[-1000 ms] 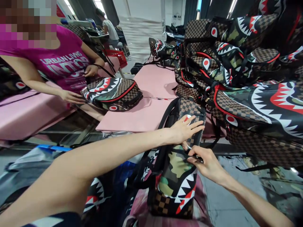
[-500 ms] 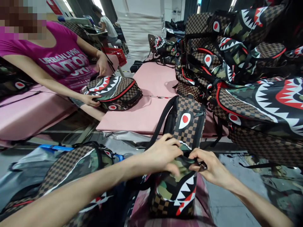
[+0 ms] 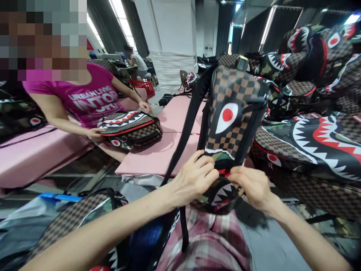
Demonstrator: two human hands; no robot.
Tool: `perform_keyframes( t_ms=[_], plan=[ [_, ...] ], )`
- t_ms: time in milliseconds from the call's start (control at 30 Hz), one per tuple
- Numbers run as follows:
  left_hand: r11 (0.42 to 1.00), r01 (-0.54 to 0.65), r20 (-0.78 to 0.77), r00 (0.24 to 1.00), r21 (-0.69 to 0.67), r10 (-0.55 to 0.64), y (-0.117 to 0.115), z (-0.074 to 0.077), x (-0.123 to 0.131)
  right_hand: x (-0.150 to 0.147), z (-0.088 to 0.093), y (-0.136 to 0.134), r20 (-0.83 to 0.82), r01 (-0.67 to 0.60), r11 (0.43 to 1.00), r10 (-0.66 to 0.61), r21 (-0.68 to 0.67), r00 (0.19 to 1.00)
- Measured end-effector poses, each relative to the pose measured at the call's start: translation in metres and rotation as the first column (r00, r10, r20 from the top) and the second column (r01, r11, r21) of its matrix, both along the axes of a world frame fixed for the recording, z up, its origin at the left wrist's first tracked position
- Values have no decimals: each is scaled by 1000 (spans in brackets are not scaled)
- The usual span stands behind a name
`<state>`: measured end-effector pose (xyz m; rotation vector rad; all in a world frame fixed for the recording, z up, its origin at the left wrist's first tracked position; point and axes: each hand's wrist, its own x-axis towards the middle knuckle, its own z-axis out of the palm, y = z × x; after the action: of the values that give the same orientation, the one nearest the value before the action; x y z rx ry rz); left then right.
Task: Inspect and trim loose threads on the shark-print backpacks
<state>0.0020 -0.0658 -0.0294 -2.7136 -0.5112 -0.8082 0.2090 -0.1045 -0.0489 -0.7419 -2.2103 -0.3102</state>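
Note:
A brown checkered sling bag (image 3: 238, 88) with a red-and-white eye, camouflage patches and shark teeth stands tilted in front of me, above my plaid-covered lap. My left hand (image 3: 199, 175) is closed on the left side of its lower opening, fingers pinching the edge. On the opposite side, my right hand (image 3: 252, 186) pinches the same edge. Red shows inside the opening between my hands. A black strap (image 3: 186, 131) hangs down the bag's left side. My fingers partly cover the camouflage part.
Across the pink table (image 3: 152, 162), a person in a magenta shirt (image 3: 90, 94) touches a shark-mouth backpack (image 3: 132, 131). More patterned bags (image 3: 304, 150) are piled on the right. Another checkered bag (image 3: 70, 218) lies low at the left, beside grey-blue plastic.
The sling bag has been raised, its top now higher in view. Both my hands have closed in on its opening. The other person's far hand has moved beside the backpack.

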Motion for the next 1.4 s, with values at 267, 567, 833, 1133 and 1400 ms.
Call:
perform_keyframes(
  t_ms=[267,567,833,1133,1400],
  plan=[
    [859,-193,-111,981,-474,159,37,-60,9,0,-93,24,154,92,980,-65,-179,986],
    [584,-71,64,976,-809,207,38,-61,9,-1,-107,16,151,2,968,37,-250,988],
    [-494,73,-198,859,-867,473,-4,-89,-13,-7,-116,19,36,22,991,-18,-133,999],
    [-488,600,-52,597,-634,801,-8,-115,23,-13,-114,14,150,-76,997,78,-22,986],
    [-472,573,-20,621,-669,783,-9,-117,15,-7,-116,13,201,-33,999,37,-19,979]
  ],
)
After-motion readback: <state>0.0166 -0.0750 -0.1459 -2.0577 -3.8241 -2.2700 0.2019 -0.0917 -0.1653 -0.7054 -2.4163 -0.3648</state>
